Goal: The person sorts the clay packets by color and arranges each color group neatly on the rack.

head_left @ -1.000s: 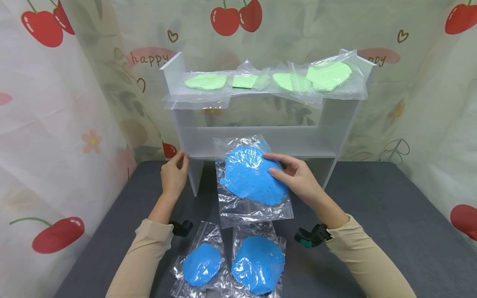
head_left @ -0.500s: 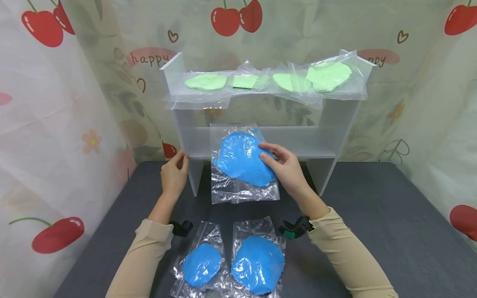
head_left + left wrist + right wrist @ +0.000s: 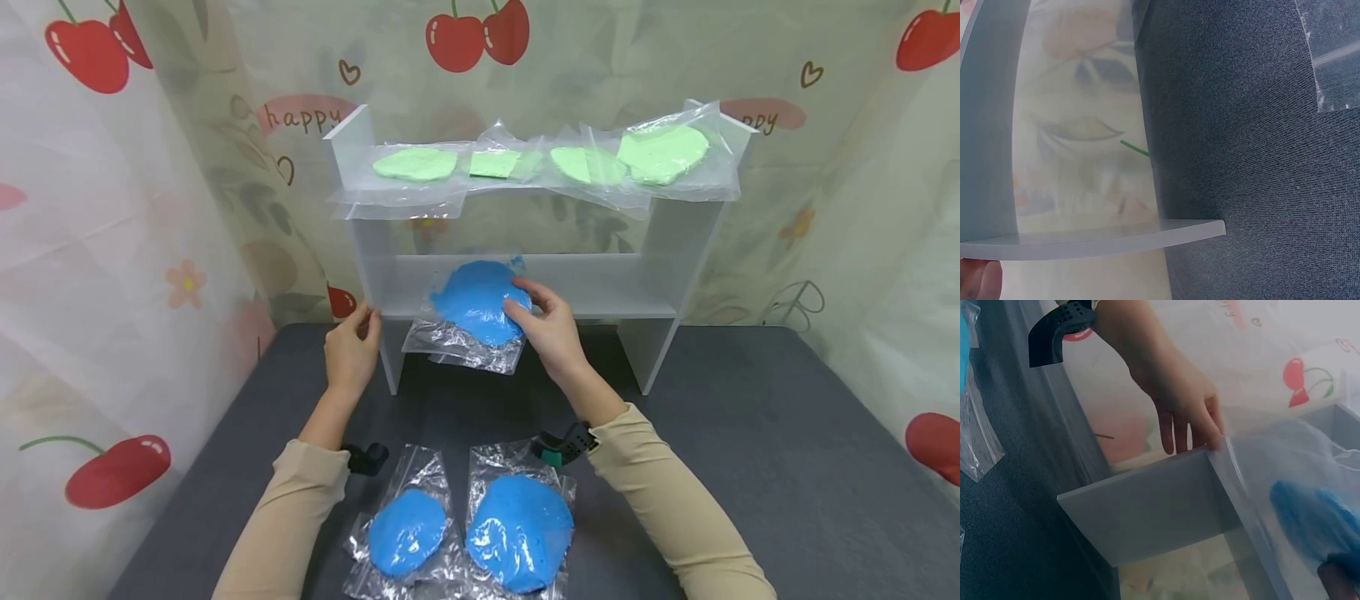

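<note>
In the head view my right hand pinches the right edge of a clear bag with a flat blue piece, tilted at the middle level of the white shelf unit. The bag's lower edge hangs past the board's front. My left hand grips the unit's left side edge. The right wrist view shows that left hand at the side panel, and the bagged blue piece above the board. The left wrist view catches only a few fingertips at the panel.
Two bagged blue pieces, one smaller and one larger, lie on the dark table near its front. Several bagged light green pieces cover the unit's top level. Printed cloth hangs around the table.
My right hand has moved forward and left with the blue piece's bag, from in front of the unit to its middle level, and the bag has tipped flatter. My left hand has stayed put.
</note>
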Available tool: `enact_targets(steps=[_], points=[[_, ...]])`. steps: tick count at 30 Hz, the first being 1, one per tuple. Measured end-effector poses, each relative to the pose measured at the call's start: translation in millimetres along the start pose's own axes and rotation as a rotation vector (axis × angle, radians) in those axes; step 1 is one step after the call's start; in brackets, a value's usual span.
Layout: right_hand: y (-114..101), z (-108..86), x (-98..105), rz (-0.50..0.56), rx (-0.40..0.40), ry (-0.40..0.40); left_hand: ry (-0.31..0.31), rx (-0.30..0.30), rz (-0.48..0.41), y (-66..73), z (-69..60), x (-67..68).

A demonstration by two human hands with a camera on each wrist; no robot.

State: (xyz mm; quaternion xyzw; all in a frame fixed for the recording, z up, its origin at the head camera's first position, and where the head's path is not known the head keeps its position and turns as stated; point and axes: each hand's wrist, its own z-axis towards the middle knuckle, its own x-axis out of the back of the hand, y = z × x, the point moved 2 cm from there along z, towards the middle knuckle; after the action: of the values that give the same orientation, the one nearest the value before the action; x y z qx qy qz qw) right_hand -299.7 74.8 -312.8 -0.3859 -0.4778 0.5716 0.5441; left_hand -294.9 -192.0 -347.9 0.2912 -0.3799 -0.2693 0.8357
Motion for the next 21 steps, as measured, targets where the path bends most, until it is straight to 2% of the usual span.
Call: enact_targets(steps=[8, 11, 16, 21], points=[[5.4, 3.9, -9.6, -0.059, -0.033, -0.203, -0.013, 0.018, -0.001, 2.1, 0.5, 0.7], [6.9, 6.2, -13.6, -0.090, -0.019, -0.245, -0.010, 0.018, -0.002, 2.2, 0.4, 0.7], [7.9, 9.2, -19.6, -0.132, 0.046, -0.227, -0.011, 0.013, -0.005, 0.9, 0.1, 0.3], [7.4, 13.4, -23.7, -0.234, 0.073, -0.125, -0.016, 0.012, -0.009, -0.4, 0.2, -0.1]])
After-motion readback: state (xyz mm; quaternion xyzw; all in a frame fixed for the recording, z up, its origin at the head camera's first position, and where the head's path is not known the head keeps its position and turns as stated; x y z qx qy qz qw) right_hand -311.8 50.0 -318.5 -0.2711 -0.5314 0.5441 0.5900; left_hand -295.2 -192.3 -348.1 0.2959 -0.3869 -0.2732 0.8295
